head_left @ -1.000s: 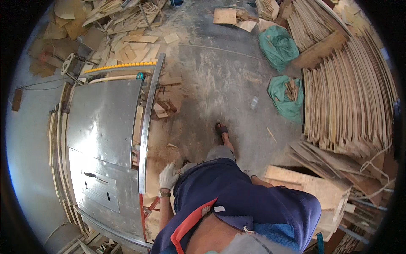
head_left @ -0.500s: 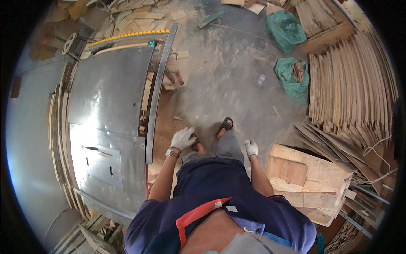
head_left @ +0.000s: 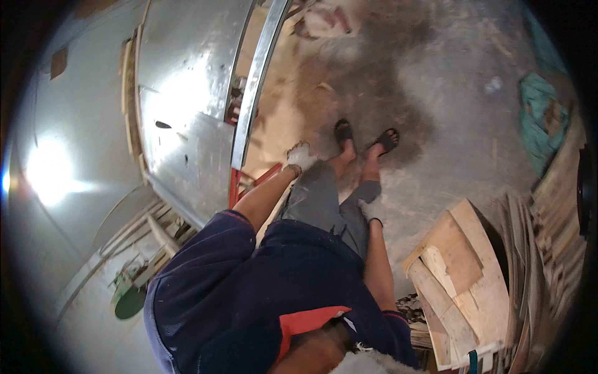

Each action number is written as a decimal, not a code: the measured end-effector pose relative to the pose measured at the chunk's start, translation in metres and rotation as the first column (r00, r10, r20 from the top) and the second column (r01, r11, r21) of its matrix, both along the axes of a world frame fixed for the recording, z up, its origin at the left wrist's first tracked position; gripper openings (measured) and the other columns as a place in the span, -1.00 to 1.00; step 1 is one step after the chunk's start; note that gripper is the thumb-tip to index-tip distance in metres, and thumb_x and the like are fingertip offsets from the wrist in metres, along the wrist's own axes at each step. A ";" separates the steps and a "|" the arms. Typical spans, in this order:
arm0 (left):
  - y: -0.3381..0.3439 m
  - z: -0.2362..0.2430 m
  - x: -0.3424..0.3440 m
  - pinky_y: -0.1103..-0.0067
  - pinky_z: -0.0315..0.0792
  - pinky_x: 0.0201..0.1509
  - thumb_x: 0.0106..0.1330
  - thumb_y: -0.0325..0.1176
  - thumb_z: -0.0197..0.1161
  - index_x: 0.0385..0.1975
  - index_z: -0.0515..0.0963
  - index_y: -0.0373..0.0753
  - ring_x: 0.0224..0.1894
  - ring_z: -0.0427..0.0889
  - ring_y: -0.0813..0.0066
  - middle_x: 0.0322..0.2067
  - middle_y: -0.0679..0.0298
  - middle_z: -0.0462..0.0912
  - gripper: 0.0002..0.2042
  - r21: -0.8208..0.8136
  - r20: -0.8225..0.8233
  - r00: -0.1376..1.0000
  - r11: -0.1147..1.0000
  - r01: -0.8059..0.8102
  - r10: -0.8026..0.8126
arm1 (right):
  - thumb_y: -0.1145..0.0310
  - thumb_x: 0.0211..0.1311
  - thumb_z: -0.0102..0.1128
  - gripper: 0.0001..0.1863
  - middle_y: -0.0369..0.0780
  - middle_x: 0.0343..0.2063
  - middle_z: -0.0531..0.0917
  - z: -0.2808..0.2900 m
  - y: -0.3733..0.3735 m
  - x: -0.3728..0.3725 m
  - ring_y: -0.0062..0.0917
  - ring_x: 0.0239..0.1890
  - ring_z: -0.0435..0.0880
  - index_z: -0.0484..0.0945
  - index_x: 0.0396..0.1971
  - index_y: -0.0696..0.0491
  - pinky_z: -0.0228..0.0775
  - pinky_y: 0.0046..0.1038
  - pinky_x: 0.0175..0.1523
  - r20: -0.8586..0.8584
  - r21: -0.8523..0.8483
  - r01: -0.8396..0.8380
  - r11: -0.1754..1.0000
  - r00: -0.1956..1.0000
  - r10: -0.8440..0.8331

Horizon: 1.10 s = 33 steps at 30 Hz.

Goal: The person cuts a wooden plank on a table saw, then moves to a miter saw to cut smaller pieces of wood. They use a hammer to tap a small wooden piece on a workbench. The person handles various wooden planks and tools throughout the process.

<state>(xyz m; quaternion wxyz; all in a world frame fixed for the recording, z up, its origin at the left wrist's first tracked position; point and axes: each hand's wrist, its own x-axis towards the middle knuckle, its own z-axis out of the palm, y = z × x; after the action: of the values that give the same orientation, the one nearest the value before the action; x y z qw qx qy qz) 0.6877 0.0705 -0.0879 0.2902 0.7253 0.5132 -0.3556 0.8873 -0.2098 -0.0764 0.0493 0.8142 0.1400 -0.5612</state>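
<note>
My left hand, in a pale work glove, hangs beside my left thigh. Its blurred fingers look loosely apart, with nothing seen in them. The nearest thing to it is the metal-topped machine table, whose silver edge rail runs just left of the hand without touching it. A red part of the machine shows below the rail. My right hand, also in a pale glove, is against or close beside my right trouser leg. Motion smears it, and its fingers cannot be made out.
Plywood pieces are piled at my right, next to stacked thin wood sheets. Farther right lies a green sack. Sawdust covers the floor by the machine. A round green object stands at lower left.
My view and body have turned, so the machine table sits higher in the picture. My feet have changed position. Both hands have come closer to my thighs.
</note>
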 end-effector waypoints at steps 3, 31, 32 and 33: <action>0.011 -0.037 -0.052 0.08 0.21 0.42 0.18 0.16 0.25 0.43 0.10 -0.45 0.45 0.22 -0.08 0.43 -0.15 0.18 -0.03 0.122 -0.213 0.969 0.988 -0.100 0.124 | -0.21 0.03 0.37 0.02 0.06 0.20 0.55 -0.014 -0.012 -0.008 -0.05 0.22 0.56 0.24 0.41 0.06 0.42 -0.12 0.27 0.055 -0.006 0.056 0.998 0.997 -0.056; 0.083 -0.117 -0.299 0.15 0.34 0.34 0.17 -0.15 0.21 0.43 0.06 -0.50 0.30 0.42 -0.20 0.40 -0.32 0.15 -0.14 0.657 -0.492 0.811 0.747 0.107 0.316 | 0.06 0.16 0.36 -0.17 0.15 0.22 0.47 -0.022 -0.010 -0.026 0.06 0.24 0.49 0.28 0.36 0.14 0.35 -0.10 0.28 0.124 0.057 0.202 0.978 0.970 -0.208; 0.081 -0.117 -0.294 0.14 0.35 0.34 0.16 -0.14 0.22 0.44 0.04 -0.49 0.30 0.41 -0.22 0.42 -0.32 0.12 -0.12 0.682 -0.489 0.819 0.717 0.145 0.300 | 0.06 0.16 0.36 -0.17 0.15 0.22 0.47 -0.022 -0.009 -0.026 0.07 0.24 0.49 0.29 0.36 0.14 0.36 -0.10 0.28 0.139 0.025 0.171 0.985 0.975 -0.173; 0.079 -0.117 -0.288 0.13 0.35 0.33 0.16 -0.13 0.22 0.45 0.02 -0.48 0.30 0.40 -0.24 0.43 -0.32 0.09 -0.11 0.711 -0.483 0.828 0.680 0.179 0.287 | 0.04 0.16 0.37 -0.16 0.14 0.22 0.47 -0.022 -0.008 -0.026 0.06 0.24 0.49 0.28 0.36 0.14 0.36 -0.10 0.27 0.126 0.029 0.201 0.979 0.971 -0.203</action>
<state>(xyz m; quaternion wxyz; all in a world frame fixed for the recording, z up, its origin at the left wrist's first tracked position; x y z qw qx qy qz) 0.4000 0.1495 -0.2051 -0.1760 0.6261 0.6948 -0.3070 0.8615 -0.2174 -0.0984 -0.0056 0.8590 0.0576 -0.5086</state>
